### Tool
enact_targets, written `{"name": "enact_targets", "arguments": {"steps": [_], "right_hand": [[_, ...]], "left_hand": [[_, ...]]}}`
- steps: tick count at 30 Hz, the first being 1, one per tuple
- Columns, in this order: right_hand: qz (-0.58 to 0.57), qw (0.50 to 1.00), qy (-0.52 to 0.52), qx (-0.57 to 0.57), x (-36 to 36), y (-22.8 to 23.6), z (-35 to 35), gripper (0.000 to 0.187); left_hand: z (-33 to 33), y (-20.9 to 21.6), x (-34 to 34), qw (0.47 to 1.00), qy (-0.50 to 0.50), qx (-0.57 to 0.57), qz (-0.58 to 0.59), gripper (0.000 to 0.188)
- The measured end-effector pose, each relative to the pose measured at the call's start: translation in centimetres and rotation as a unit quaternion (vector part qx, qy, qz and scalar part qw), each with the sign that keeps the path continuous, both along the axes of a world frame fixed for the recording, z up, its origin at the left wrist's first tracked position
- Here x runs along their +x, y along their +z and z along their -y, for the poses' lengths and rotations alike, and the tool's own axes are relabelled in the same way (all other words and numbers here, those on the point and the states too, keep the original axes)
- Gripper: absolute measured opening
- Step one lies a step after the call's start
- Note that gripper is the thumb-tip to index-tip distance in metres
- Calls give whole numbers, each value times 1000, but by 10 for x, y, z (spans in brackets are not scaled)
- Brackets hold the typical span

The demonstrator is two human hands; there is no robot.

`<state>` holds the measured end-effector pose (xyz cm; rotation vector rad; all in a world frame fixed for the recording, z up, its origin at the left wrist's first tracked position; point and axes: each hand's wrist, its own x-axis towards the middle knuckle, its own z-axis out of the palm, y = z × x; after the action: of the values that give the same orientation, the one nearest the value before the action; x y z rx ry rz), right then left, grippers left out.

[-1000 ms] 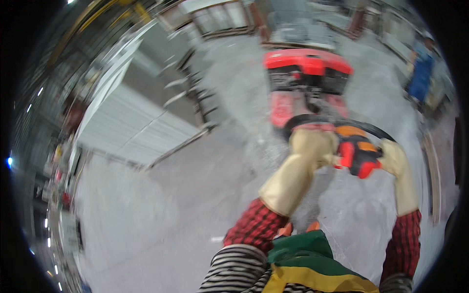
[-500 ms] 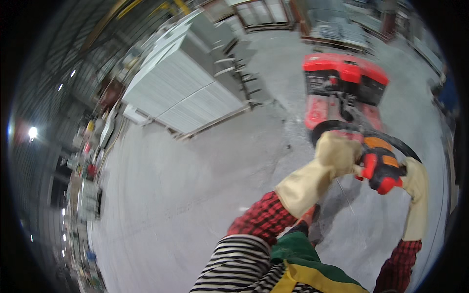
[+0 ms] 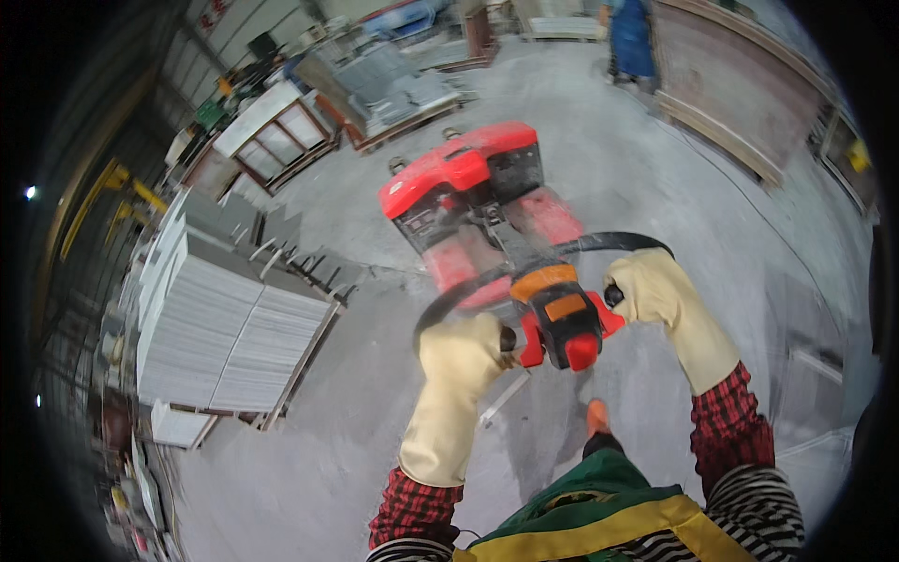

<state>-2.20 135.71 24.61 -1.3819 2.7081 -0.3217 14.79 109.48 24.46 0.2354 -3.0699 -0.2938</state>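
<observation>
In front of me stands a red and black electric pallet truck (image 3: 459,178), its tiller head (image 3: 560,314) tipped toward my body. A black curved guard (image 3: 618,241) arcs outward on both sides of the head. Wearing a cream work glove, my left hand (image 3: 459,354) is closed round the left end of the handle. My right hand (image 3: 646,286), gloved alike, wraps the right grip beside a red lever. The fingers of both hands are partly hidden by the gloves. The truck's forks cannot be made out.
To the left, a tall stack of pale slabs (image 3: 229,318) rests on a pallet. Wooden frames (image 3: 281,140) and a pallet of grey sheets (image 3: 398,94) stand beyond the truck. At the far right are a large wooden-edged panel (image 3: 740,89) and a person in blue (image 3: 630,42). A cable (image 3: 740,187) crosses the floor.
My view has swung right, so the slab stack and truck sit further left in it. The tiller is now more centred before me; both hands still hold it.
</observation>
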Motion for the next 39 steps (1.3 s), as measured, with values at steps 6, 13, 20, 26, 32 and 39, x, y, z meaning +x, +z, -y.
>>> {"name": "enact_targets", "arguments": {"steps": [6,13,20,26,32,39], "right_hand": [[48,998,-44,-27,169,-130,7,46],[25,993,-92,-65,310,-338,-52,46],[62,995,-67,-31,279,-312,-96,46],[112,990,-90,14,247,-201,-173,28],[143,987,-68,25,348,-184,-257,35],[48,995,-41,-76,495,-191,-305,47]], "left_hand": [[16,-147,148,971,-84,-58,-218,20],[-27,-326,266,983,-107,-66,-137,19],[-73,-305,228,974,-130,-59,-178,23],[-147,-208,186,956,-171,-55,-233,19],[-231,-191,289,978,-151,-70,-127,42],[-283,-129,429,971,-233,-20,-54,44]]}}
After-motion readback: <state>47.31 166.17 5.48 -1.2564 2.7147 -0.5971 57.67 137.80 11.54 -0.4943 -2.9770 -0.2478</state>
